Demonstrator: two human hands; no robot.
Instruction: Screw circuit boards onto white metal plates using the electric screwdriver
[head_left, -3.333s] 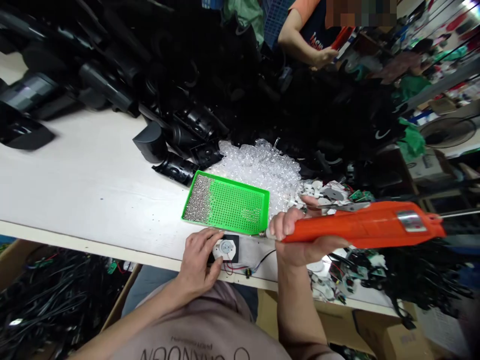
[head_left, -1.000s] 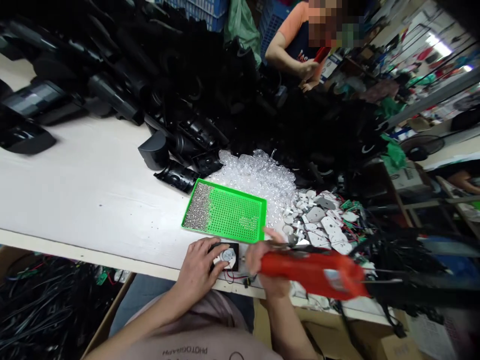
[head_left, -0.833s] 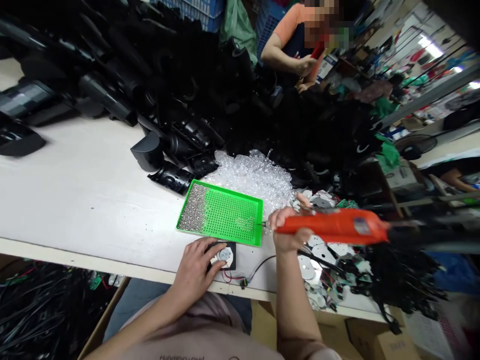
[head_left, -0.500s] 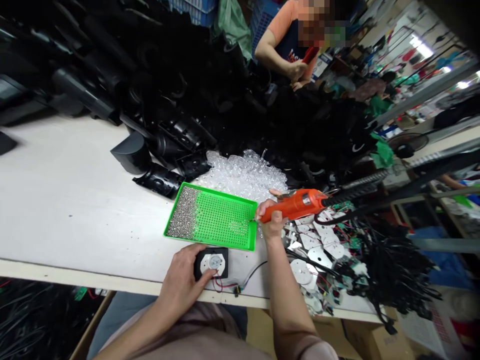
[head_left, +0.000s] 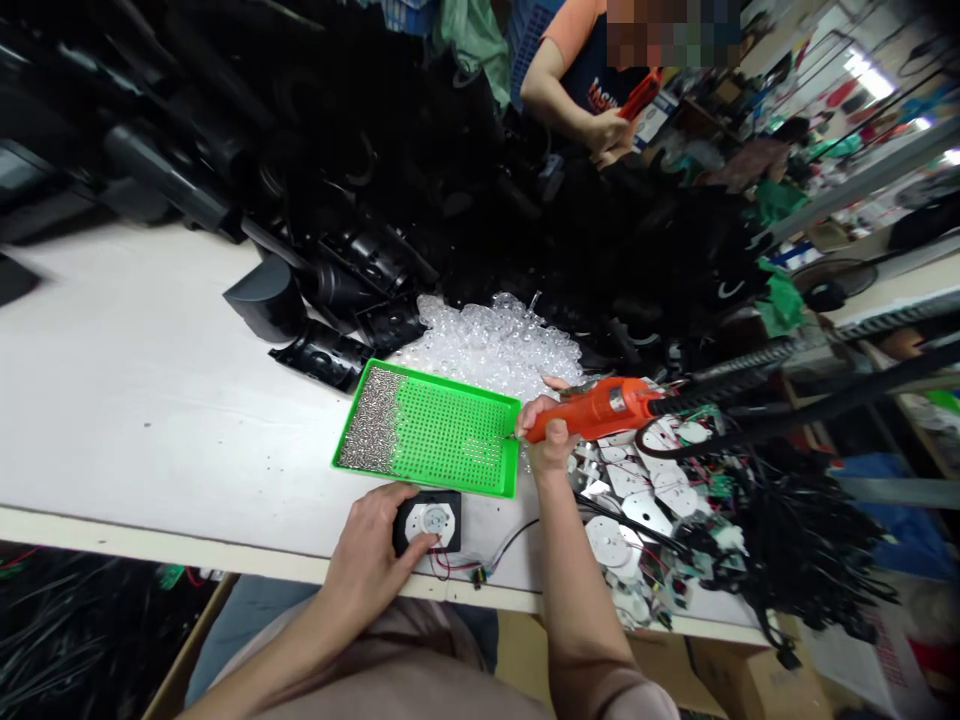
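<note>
My left hand [head_left: 375,540] grips a small black square housing [head_left: 452,505] at the table's front edge, thumb pressed near its lower side. Set in the housing is a white plate with a round clear lens [head_left: 436,519], and thin red and black wires trail from it to a small connector [head_left: 478,576]. My right hand [head_left: 547,440] is wrapped round an orange electric screwdriver [head_left: 592,410], its tip pointing left over the right end of a green perforated tray [head_left: 427,482]. Small silver screws [head_left: 371,420] are heaped in the tray's left end.
Clear plastic parts [head_left: 495,345] are piled behind the tray. A large heap of black plastic housings [head_left: 337,190] fills the back. White discs with wires [head_left: 611,540] and bundled black cables [head_left: 795,540] lie at right. A co-worker [head_left: 577,90] holds a red tool across the table.
The view has shifted slightly. My left hand stays on the black housing and my right hand keeps the screwdriver at the tray's right end. The co-worker's hands have moved a little.
</note>
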